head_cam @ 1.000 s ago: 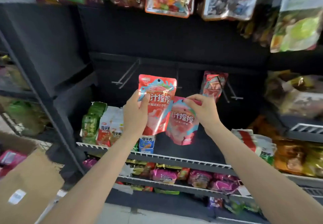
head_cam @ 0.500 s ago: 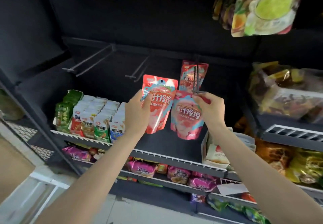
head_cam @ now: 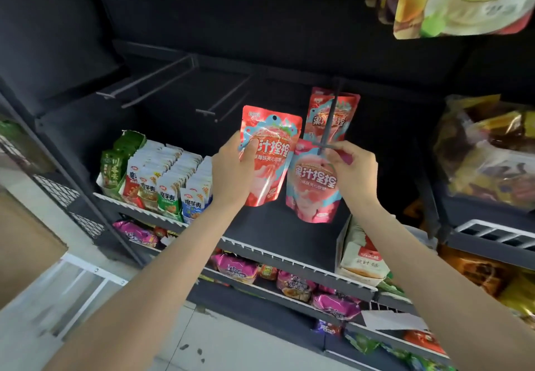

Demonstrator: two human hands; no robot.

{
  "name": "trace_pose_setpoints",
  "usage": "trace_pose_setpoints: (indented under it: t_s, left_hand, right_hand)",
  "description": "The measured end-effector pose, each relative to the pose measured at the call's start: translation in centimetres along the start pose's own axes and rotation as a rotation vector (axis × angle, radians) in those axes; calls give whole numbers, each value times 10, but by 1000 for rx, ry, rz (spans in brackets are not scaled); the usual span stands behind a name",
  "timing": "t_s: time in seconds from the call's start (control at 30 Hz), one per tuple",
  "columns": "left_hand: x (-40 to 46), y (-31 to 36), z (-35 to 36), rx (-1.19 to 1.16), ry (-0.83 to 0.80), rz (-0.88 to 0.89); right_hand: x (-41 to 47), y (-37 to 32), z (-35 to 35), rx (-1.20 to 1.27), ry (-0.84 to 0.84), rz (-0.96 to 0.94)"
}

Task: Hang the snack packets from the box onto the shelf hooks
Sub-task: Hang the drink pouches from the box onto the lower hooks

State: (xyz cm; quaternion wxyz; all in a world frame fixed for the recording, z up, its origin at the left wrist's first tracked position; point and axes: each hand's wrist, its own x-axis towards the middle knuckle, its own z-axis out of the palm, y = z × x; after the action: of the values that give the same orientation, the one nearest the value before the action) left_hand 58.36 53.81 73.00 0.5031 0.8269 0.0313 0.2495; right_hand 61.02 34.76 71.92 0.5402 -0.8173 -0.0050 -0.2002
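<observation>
Pinching pink packet (head_cam: 314,181), right hand (head_cam: 351,175) raised

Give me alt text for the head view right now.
Right hand pinches a pink snack packet at the hook tip, where a red packet hangs. Left hand holds another red packet beside it.

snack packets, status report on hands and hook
Left hand holds red packet. Right hand pinches pink packet at hook tip. One packet hung.
</observation>
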Motion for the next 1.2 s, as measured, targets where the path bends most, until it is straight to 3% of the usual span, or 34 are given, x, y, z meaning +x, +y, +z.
trace_pose_setpoints:
  t_s: [0.43, 0.7, 0.87, 1.0, 1.07, 1.2]
  left_hand:
    - [32, 2, 33, 50, 1, -89]
    - [41, 2, 38, 62, -14, -108]
    - [39, 1, 36, 68, -28, -113]
    - [32, -5, 32, 59, -52, -108]
    - [27, -11, 29, 59, -111, -100]
    - [9, -22, 29, -30, -308, -112]
  right_hand:
    - [88, 19, 20, -247, 126, -155]
    - [146, 30, 19, -396, 87, -69]
    - [144, 32, 23, -474, 61, -65]
    - [109, 31, 16, -425, 211, -66]
    - [86, 27, 11, -333, 150, -7]
    - [38, 24, 9, -40, -162, 98]
